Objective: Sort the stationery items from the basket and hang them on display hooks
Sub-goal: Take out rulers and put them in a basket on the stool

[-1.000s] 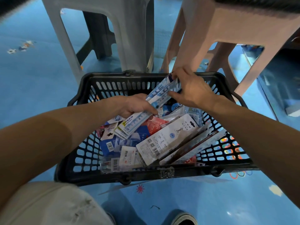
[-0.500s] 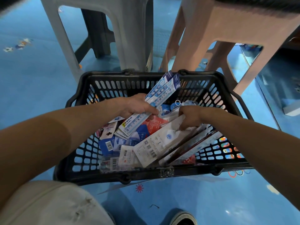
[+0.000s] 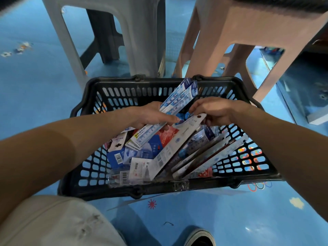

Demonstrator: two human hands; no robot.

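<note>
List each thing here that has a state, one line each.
left hand, grips a bundle of blue packs.
blue packs, held slanted above the basket, bunched together.
right hand, pinches the top end of the white card pack.
white card pack, top end raised, bottom end among the pile.
basket, part full, handles folded down.
pile, loose packs lying crosswise.
grey stool, upright.
pink stool, upright.
</note>
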